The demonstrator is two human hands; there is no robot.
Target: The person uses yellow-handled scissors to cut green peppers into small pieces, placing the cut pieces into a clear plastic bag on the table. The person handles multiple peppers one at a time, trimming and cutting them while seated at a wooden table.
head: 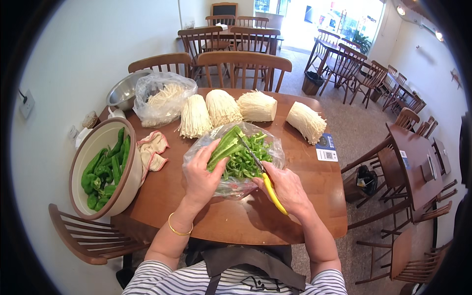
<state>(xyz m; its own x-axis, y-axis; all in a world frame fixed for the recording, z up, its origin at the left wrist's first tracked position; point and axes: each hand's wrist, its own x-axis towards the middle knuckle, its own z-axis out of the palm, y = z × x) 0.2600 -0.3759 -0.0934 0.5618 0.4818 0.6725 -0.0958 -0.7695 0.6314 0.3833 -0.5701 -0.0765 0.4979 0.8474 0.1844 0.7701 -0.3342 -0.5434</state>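
Observation:
Between the fingers and thumb of my left hand point(202, 167) is a split green pepper point(226, 145), its pale inner side showing. My right hand point(287, 188) grips yellow-handled scissors point(271, 193), whose blades meet the upper part of the pepper. Directly below lies a heap of cut green pepper strips point(245, 160) in a clear plastic bag point(274, 142). What supports the bag is hidden. Whole green peppers point(105, 166) fill part of a large cream basin point(129, 184) with a brown rim, at the left.
Several enoki mushroom bundles point(223, 107) line the far side of the wooden table point(169, 199). Behind the basin are a bag of loose enoki point(164, 97) and a steel bowl point(123, 90). Cloth gloves point(152, 151) lie beside the basin. A printed card point(326, 147) lies at the right edge.

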